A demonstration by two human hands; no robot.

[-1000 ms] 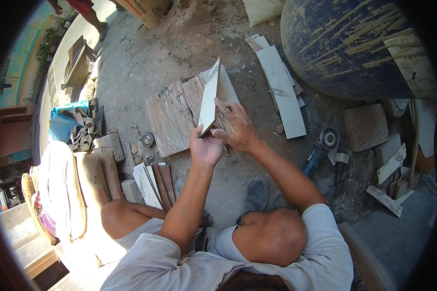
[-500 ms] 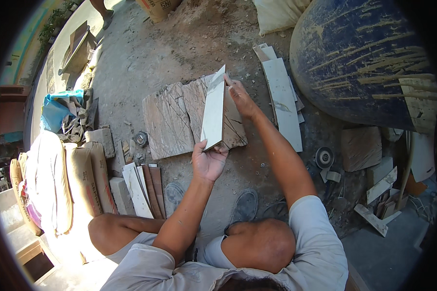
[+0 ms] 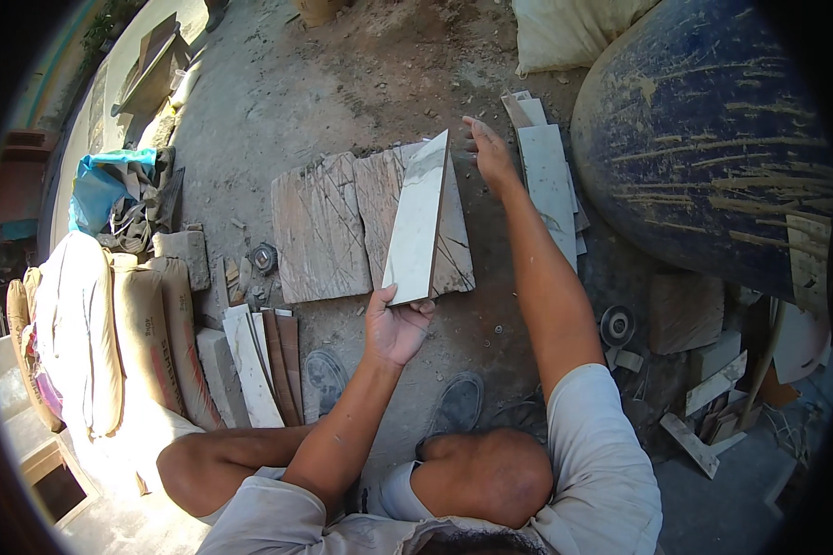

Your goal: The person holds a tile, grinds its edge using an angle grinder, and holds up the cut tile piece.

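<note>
A white marbled tile strip (image 3: 418,220) is held tilted above a scored, worn slab (image 3: 317,236) on the ground. My left hand (image 3: 400,326) grips the strip's near end, thumb on its face and fingers beneath. Beyond the strip's far end and to its right, my right hand (image 3: 492,157) is off the tile with fingers stretched out, holding nothing. A stack of similar tile strips (image 3: 548,185) lies just right of that hand.
A big scratched blue drum (image 3: 694,139) stands at right. An angle grinder (image 3: 617,326) and tile offcuts (image 3: 715,384) lie near my right side. Filled sacks (image 3: 143,333), a grey block (image 3: 220,370) and more cut strips (image 3: 252,365) are at left.
My right hand has let go of the strip's far end and moved right, its fingers opening. The left hand still grips the strip, whose face now shows more broadly.
</note>
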